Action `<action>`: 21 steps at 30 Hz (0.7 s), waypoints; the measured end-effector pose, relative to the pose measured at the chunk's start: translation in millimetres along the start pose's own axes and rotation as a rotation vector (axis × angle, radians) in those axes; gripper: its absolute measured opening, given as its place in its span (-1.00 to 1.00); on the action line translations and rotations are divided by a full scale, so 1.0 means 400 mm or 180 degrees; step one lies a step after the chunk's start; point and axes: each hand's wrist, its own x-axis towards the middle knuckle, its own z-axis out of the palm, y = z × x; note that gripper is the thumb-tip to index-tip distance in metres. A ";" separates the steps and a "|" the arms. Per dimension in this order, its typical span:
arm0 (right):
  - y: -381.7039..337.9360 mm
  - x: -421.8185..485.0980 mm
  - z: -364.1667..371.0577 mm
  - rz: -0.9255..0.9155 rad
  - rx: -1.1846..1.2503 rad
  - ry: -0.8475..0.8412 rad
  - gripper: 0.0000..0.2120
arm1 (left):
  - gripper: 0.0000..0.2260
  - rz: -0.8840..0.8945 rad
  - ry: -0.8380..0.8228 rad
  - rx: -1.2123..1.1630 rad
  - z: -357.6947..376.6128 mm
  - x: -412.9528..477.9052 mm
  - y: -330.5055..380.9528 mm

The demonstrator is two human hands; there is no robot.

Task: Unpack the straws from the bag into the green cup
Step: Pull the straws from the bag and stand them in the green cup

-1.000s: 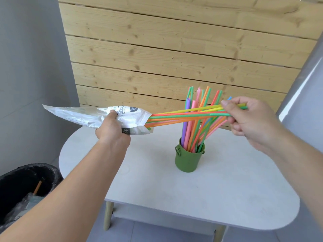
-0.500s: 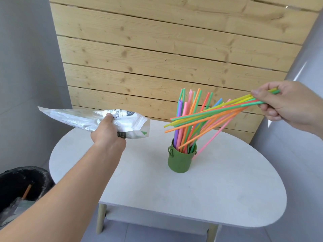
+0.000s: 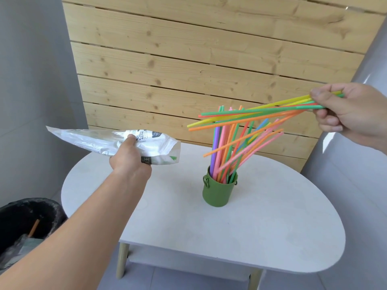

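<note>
My left hand grips a clear plastic bag with printed labels, held level above the left side of the table, its open mouth facing right. No straws show inside it. My right hand pinches one end of a bunch of coloured straws, which fans out leftward in the air above the green cup. The cup stands upright on the table and holds several straws leaning to the right.
The white oval table has wooden legs and a lower shelf. A black-lined bin with rubbish stands on the floor at lower left. A wooden slat wall rises behind the table, with grey walls on both sides.
My right hand drew the bunch of straws fully out of the bag and carried it right and upward. The bag in my left hand stayed about where it was.
</note>
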 end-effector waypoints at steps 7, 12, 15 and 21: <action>0.033 -0.010 0.018 0.0102 -0.0479 0.0026 -0.80 | -0.57 -0.0002 0.0001 0.0023 -0.002 0.000 0.001; 0.046 -0.021 0.018 0.0267 -0.1047 -0.0033 -0.81 | -0.58 0.0006 -0.0008 0.0046 -0.003 0.001 0.000; 0.038 -0.020 0.007 0.0303 -0.1181 -0.0014 -0.79 | -0.57 -0.0009 -0.0013 0.0063 -0.001 0.000 -0.004; 0.028 -0.015 -0.019 0.0347 -0.1342 0.0029 -0.63 | -0.57 -0.0024 -0.0024 0.0068 0.001 -0.003 -0.006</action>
